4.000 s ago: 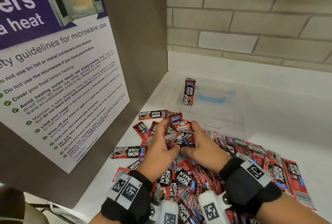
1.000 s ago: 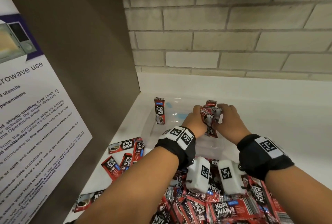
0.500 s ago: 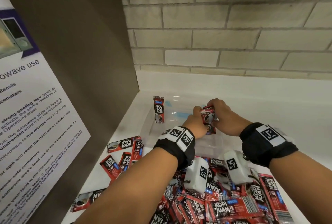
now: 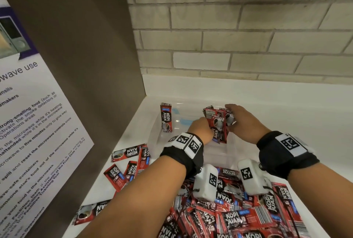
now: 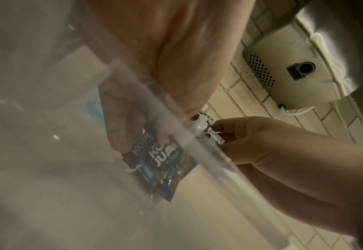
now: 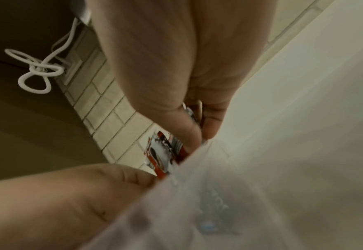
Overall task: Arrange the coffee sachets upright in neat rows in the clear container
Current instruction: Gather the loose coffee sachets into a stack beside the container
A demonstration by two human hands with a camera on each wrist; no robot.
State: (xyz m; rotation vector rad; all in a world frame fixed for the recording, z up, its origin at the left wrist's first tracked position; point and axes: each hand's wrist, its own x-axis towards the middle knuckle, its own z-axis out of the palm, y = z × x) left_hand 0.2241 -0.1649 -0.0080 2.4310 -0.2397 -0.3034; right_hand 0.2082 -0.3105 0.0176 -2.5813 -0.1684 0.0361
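Note:
A clear container stands on the white counter by the back wall. One red coffee sachet stands upright at its far left corner. Over the container both hands hold a small bundle of sachets upright. My left hand grips the bundle from the left, my right hand from the right. Through the container wall, the left wrist view shows the bundle lowered inside. In the right wrist view, sachet tops peek between thumb and fingers. A big heap of loose sachets lies near me.
A brown side panel with a microwave notice walls off the left. Several stray sachets lie flat beside it. A brick wall rises behind the counter, with a grey appliance mounted above.
Four seconds ago both hands gathered sachets over the heap. They have carried the bundle forward over the container and now lower it inside, spreading it slightly.

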